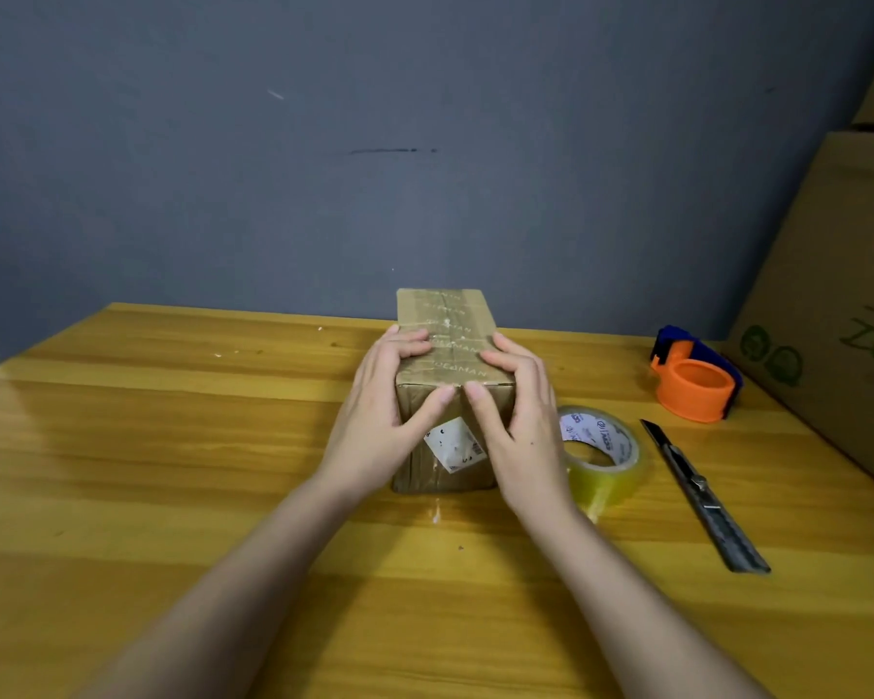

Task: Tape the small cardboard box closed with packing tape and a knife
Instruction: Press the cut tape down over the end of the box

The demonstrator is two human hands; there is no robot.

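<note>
A small brown cardboard box (445,315) stands mid-table, its top covered by printed tape and a white label on its near face. My left hand (382,416) grips the box's near left corner, fingers on top and thumb pressed on the near face. My right hand (515,421) mirrors it on the near right corner, thumb beside the left thumb. A roll of clear packing tape (604,459) lies flat just right of my right hand. A grey utility knife (702,494) with its blade out lies further right.
An orange and blue tape dispenser (695,375) sits at the back right. A large cardboard carton (828,305) stands against the table's right side. A grey wall (374,143) rises behind the wooden table (147,446).
</note>
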